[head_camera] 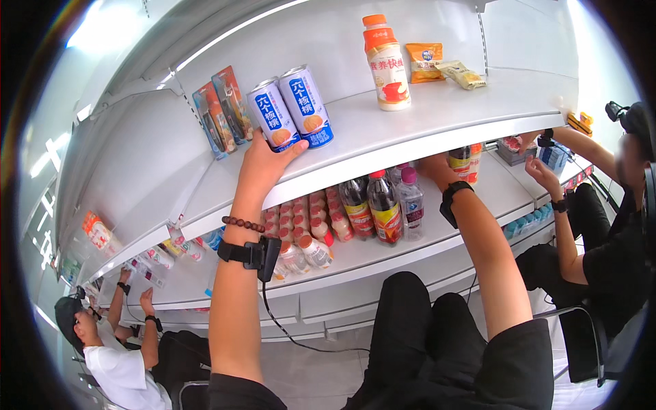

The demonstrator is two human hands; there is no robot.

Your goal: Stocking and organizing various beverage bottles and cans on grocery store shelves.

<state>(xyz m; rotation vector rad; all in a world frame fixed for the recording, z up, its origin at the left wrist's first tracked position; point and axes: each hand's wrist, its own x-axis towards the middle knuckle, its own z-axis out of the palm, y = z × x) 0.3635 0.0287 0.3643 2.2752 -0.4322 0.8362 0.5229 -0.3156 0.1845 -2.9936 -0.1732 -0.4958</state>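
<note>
My left hand [270, 159] is on the front part of the upper white shelf [353, 130], its fingers behind the left one of two blue-and-white drink cans [275, 120] and its thumb across the front. The right-hand can [307, 105] stands against it. My right hand [435, 166] reaches into the lower shelf, mostly hidden under the upper shelf's edge; what its fingers do cannot be seen. Near it are a clear bottle with a purple cap [411, 205], dark soda bottles [384, 210] on its left and another dark soda bottle [459, 161] on its right.
Two packaged items [223, 113], a milk drink bottle [388, 66] and snack packets [425, 61] stand on the upper shelf. Rows of small pink drink bottles [302, 215] fill part of the lower shelf. A person [605, 225] sits at right, another [113, 348] at lower left. A cable hangs from my left wrist.
</note>
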